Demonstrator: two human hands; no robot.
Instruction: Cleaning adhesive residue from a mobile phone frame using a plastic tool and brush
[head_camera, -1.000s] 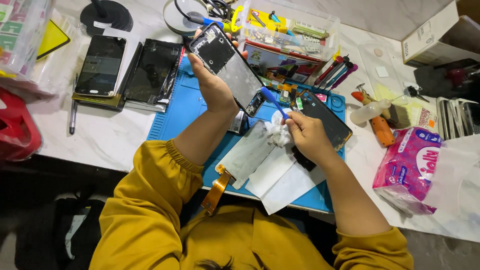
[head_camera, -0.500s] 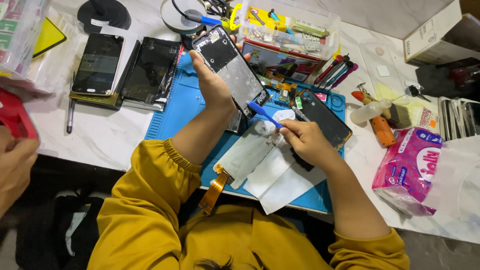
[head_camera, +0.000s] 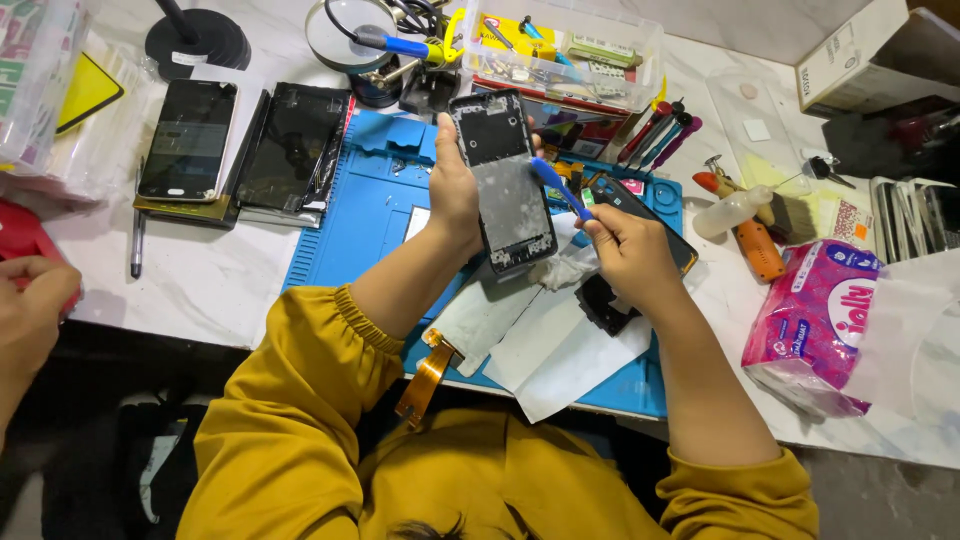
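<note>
Since the earlier frame the right hand (head_camera: 630, 255) has lifted its blue tool (head_camera: 558, 186) up against the right edge of the phone frame (head_camera: 505, 180), fingers pinched together on the handle. Left hand (head_camera: 455, 190) has its grip clamped on the frame's left edge, holding it upright above the blue mat (head_camera: 360, 205). Another person's hand (head_camera: 30, 300) shows at the near left of the tabletop (head_camera: 200, 285).

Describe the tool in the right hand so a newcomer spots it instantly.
Start at the blue mat mid-table. Above it the left hand holds up a phone frame; the right hand touches a blue pry tool to the frame's edge. It is the only tool off the table.
</note>
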